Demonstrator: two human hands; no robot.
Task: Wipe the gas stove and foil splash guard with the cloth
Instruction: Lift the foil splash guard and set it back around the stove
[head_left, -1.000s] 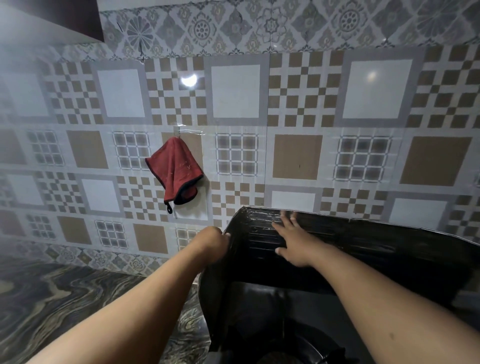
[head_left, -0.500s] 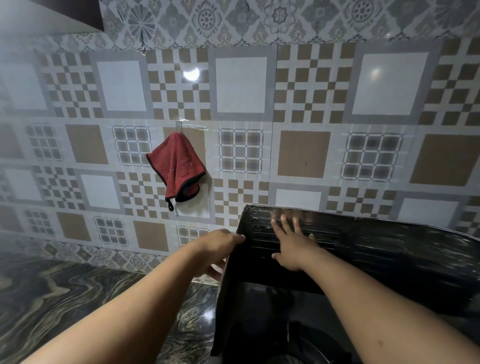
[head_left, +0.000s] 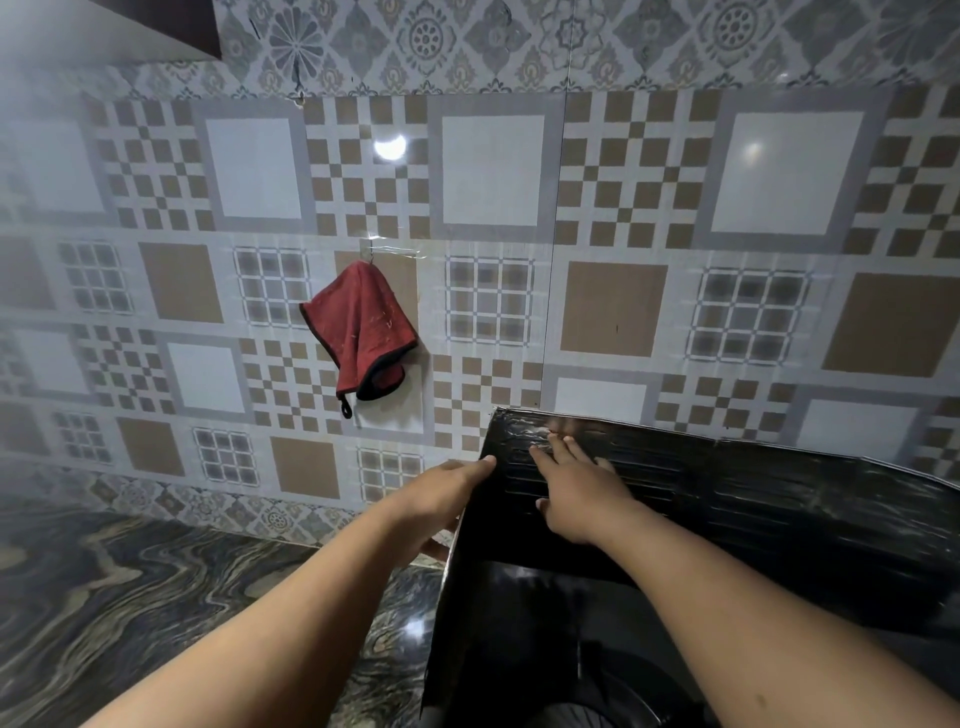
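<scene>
A dark, shiny foil splash guard (head_left: 779, 509) stands against the tiled wall around the gas stove (head_left: 540, 618), whose dark top shows at the bottom. My left hand (head_left: 441, 499) holds the guard's left corner fold, thumb side on top and fingers behind the side panel. My right hand (head_left: 571, 488) lies flat on the inside of the back panel near its top left, fingers straight. A red cloth (head_left: 363, 332) with a black edge hangs from a hook on the wall, up and left of both hands. Neither hand holds the cloth.
A dark marbled counter (head_left: 130, 597) stretches to the left of the stove. The patterned tile wall (head_left: 613, 312) rises right behind the guard. A cabinet corner (head_left: 130, 26) juts in at the top left.
My left hand has gone from a curled fist at the guard's left edge to holding that edge. My right hand stays pressed on the back panel, shifted slightly.
</scene>
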